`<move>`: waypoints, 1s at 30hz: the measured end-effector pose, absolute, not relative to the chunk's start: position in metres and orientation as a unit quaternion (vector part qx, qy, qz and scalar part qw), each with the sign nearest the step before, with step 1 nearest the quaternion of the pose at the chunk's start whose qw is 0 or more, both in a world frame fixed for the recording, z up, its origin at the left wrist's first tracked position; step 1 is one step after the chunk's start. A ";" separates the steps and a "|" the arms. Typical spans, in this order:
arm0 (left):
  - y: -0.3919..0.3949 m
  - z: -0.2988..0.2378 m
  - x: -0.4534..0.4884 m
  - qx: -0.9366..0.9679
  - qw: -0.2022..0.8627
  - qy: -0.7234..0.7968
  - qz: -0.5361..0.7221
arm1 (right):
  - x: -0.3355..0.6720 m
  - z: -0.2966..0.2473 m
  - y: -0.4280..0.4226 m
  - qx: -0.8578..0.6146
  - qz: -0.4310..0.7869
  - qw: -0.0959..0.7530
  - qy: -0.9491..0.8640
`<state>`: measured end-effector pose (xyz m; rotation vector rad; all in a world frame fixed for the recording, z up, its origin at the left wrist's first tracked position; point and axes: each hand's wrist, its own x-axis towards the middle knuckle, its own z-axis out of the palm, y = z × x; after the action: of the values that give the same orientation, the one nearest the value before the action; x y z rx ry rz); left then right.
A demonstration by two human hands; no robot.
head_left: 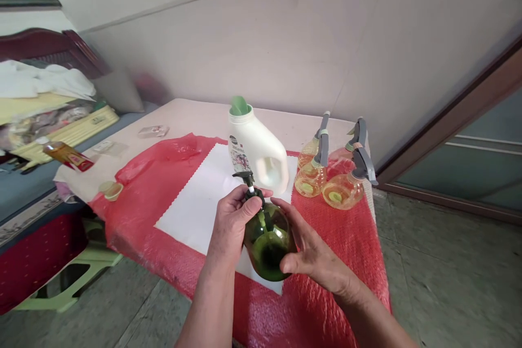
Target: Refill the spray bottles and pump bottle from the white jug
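Between my hands is a round green see-through pump bottle (271, 247), tilted, its dark pump head (244, 176) pointing away from me. My left hand (236, 220) is closed round the neck and collar, thumb lying on top. Against the right side of the bottle's body rests my right hand (312, 253), fingers curved along it and thumb near the base. Just beyond stands a large white jug (263, 144) with a handle and a green spout piece in its open mouth. A white sheet (196, 206) lies under the jug and the bottle.
Several clear bottles (343, 193) with grey trigger-like tops stand at the table's right. Red plastic sheeting (142, 223) covers much of the table. At left are a small cup (111, 190), an amber bottle (67, 155) and a clear packet (153, 131). A wall rises behind.
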<state>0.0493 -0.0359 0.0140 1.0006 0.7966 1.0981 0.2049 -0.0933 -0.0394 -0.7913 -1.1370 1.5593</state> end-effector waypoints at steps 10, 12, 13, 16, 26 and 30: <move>-0.034 0.007 0.045 0.415 0.748 0.266 0.444 | 0.209 -0.038 -0.093 -0.275 0.690 0.510 -0.435; -0.034 0.006 0.044 0.404 0.750 0.275 0.446 | 0.208 -0.038 -0.093 -0.284 0.687 0.507 -0.437; -0.034 0.005 0.045 0.402 0.741 0.286 0.456 | 0.208 -0.038 -0.093 -0.299 0.680 0.505 -0.441; -0.028 0.003 0.045 0.384 0.677 0.315 0.543 | 0.206 -0.039 -0.094 -0.391 0.634 0.475 -0.468; -0.001 0.008 -0.008 0.158 0.488 0.337 0.789 | 0.203 -0.047 -0.092 -0.608 0.377 0.360 -0.598; -0.001 0.010 -0.021 0.136 0.481 0.344 0.795 | 0.195 -0.058 -0.088 -0.633 0.353 0.348 -0.594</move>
<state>-0.0205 -0.0005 0.0098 0.3309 0.8377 1.9382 0.1954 -0.0884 -0.0578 -1.6409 -1.5412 0.9158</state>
